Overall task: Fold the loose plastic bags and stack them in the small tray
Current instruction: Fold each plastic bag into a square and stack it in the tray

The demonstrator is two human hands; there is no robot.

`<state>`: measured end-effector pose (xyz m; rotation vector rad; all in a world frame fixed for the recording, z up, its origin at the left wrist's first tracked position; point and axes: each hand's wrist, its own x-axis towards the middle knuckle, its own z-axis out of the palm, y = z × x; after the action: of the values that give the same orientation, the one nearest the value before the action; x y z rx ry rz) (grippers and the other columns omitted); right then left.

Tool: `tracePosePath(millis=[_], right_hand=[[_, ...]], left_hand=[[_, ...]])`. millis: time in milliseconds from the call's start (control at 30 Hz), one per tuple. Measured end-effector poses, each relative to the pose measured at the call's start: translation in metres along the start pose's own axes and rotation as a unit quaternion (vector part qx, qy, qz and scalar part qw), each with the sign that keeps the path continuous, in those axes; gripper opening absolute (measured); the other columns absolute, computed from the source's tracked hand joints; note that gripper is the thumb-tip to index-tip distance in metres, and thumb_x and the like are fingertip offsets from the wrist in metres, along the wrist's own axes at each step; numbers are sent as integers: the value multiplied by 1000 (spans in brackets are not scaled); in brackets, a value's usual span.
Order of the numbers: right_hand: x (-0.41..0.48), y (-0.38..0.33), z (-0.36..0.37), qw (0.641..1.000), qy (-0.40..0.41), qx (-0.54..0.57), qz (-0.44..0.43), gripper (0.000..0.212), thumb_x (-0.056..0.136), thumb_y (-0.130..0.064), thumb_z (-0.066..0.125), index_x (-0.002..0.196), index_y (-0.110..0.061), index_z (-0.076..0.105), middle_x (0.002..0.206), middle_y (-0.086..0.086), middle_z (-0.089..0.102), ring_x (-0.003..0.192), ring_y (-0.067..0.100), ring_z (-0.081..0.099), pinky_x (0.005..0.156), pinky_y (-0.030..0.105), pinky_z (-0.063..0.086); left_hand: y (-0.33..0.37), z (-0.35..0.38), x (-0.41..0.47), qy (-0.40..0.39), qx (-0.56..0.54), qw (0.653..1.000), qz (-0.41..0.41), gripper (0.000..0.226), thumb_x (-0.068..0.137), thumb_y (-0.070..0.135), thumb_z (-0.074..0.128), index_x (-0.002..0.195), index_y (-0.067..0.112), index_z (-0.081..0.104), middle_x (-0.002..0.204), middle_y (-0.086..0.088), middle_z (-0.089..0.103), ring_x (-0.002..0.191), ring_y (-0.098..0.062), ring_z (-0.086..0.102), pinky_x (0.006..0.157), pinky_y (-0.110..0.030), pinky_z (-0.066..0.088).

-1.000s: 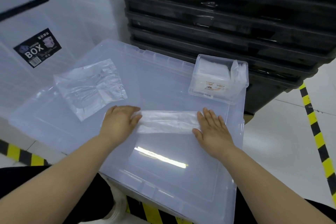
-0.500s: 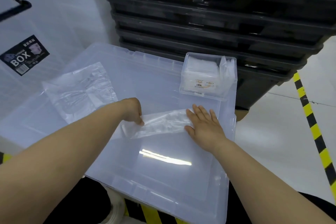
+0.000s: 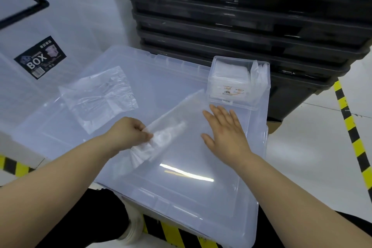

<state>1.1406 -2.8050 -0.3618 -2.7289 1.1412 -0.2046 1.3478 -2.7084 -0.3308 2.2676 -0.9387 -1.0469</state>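
A clear plastic bag [image 3: 171, 127], folded into a long strip, is lifted at an angle over the big translucent bin lid [image 3: 181, 187]. My left hand [image 3: 130, 133] pinches its near end. Flat and with straight fingers, my right hand [image 3: 225, 133] hovers just right of the strip; I cannot tell if it touches it. A loose unfolded bag [image 3: 98, 94] lies flat on the lid's left part. The small clear tray [image 3: 237, 86] stands at the lid's far right corner and holds folded bags.
A stack of black crates [image 3: 241, 16] rises behind the lid. To the left stands a large clear storage box with a "BOX" label [image 3: 40, 58]. Yellow-black floor tape [image 3: 352, 127] runs along the right.
My left hand has pinched the strip's left end and lifted it, swinging the strip diagonal. My right hand has come off the strip's right end and spread flat.
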Motion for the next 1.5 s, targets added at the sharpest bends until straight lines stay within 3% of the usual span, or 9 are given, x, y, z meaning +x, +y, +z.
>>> tracePosePath(millis=[133,267,800,933,1000,1100,1167,1367,1500], right_hand=[[-1,-7,11,992,85,-55,-76,55,60,-35,67,108,-7,67,115,12,65,104,29,64,85,50,47],[-6,-16,20,979,102,-40,-171,70,41,-31,91,104,-8,70,109,10,68,99,27,66,74,53,50],[-4,-35,44,957,98,26,-271,22,70,-16,55,77,-15,75,88,1,73,82,17,70,75,31,55],[-3,-36,47,958,86,72,-265,34,36,-2,90,64,-12,73,78,2,74,70,16,71,66,31,56],[-3,-36,48,960,73,91,-255,39,30,-2,92,62,-12,73,77,1,74,68,16,71,65,31,56],[-2,-38,48,962,72,95,-247,39,30,-2,92,61,-13,73,76,0,73,68,14,70,66,31,56],[-2,-38,47,963,76,94,-240,38,31,-2,91,62,-14,73,75,-1,73,68,13,70,67,31,56],[-1,-39,43,973,50,81,-209,9,62,-10,62,62,-14,70,65,-2,70,61,16,67,60,23,54],[1,-41,35,977,17,124,-171,27,68,-19,43,61,-12,69,62,0,68,59,19,66,52,25,54]], left_hand=[[-17,17,-3,100,-234,966,-55,26,83,7,66,65,12,48,63,-8,49,39,-8,43,35,-12,30],[-11,45,-7,90,-330,935,-96,23,83,6,66,93,11,46,81,-8,53,60,-14,51,32,-12,39],[-6,45,-22,-71,-378,915,-119,36,92,6,54,126,6,42,85,-7,59,64,-15,61,44,-20,52],[-9,32,-27,-56,-214,972,-75,48,94,18,51,137,13,29,85,-6,58,64,-17,61,54,-24,53],[-23,25,-28,30,11,997,73,49,91,23,52,137,16,34,102,-2,59,84,-17,60,70,-21,46],[-48,23,-24,133,245,890,362,50,75,36,47,122,18,48,112,-10,62,106,-20,50,87,-29,43],[-57,33,-20,104,306,841,434,49,70,39,44,114,18,52,111,-8,65,109,-17,46,94,-32,34],[-54,48,-19,88,292,866,397,43,66,38,41,85,19,74,88,6,71,80,-11,69,72,-22,52],[-58,49,-10,105,211,893,382,33,70,32,45,74,17,73,84,5,71,83,-8,58,68,-31,52]])
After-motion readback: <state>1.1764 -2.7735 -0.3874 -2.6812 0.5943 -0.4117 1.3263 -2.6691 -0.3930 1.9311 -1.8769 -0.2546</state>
